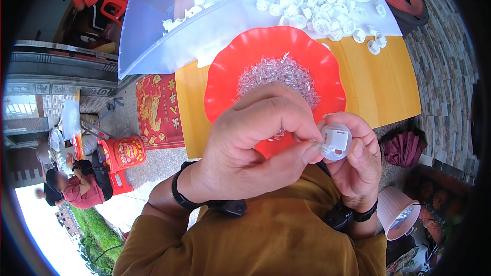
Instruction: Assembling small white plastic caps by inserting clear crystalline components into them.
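The right hand [358, 161] grips a small round white plastic cap [336, 142] between thumb and fingers, holding it just in front of the near rim of the red scalloped bowl [225, 66], with the cap's squarish moulded face turned up toward the camera. The left hand [250, 148] is closed in a pinch, thumb and forefinger pressed together at the cap's left edge; they seem to hold a tiny clear piece against it, though it is too small to tell for sure. Both wrists carry dark bands, and mustard-coloured sleeves cover the forearms below. The red bowl sits on a yellow wooden table [378, 87] and holds a heap of small clear pins [279, 74] piled at its middle, partly hidden by the left hand's knuckles. Beyond the bowl, at the far side of the table, lies a spread of many loose white caps [322, 0] on a pale sheet. To the left of the bowl and beyond it, a clear plastic tub [169, 25] stands tilted with a few white pieces inside. To the right of the bowl and nearer, down off the table, a pink ribbed basket [396, 217] stands on the paved ground. Far to the left of the bowl, another person in red sits beside a red stool [123, 153].
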A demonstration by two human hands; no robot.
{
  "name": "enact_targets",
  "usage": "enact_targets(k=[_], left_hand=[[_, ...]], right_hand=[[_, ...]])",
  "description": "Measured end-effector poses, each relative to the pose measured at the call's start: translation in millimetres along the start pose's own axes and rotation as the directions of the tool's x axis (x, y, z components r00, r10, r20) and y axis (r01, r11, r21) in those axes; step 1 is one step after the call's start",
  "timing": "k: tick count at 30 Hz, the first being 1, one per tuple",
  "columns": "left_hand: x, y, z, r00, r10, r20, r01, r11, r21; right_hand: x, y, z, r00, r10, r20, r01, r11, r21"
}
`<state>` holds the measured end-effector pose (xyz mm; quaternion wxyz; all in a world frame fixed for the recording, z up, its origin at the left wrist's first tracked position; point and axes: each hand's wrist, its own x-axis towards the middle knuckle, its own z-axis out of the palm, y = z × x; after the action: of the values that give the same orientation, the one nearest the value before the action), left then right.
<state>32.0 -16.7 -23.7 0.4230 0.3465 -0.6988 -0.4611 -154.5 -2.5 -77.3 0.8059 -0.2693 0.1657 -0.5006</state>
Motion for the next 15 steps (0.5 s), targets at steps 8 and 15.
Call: enact_targets(k=[8, 15], left_hand=[[3.1, 2.9, -0.2, 0.999, 0.038, 0.002, -0.038, 0.994, 0.099], [5.4, 3.4, -1.1, 0.996, 0.083, 0.046, -0.09, 0.98, 0.175]], right_hand=[[-1.6, -2.1, -0.2, 1.0, 0.005, -0.002, -0.005, 1.0, -0.013], [-3.0, -2.7, -0.5, 1.0, 0.017, -0.007, -0.017, 1.0, 0.007]])
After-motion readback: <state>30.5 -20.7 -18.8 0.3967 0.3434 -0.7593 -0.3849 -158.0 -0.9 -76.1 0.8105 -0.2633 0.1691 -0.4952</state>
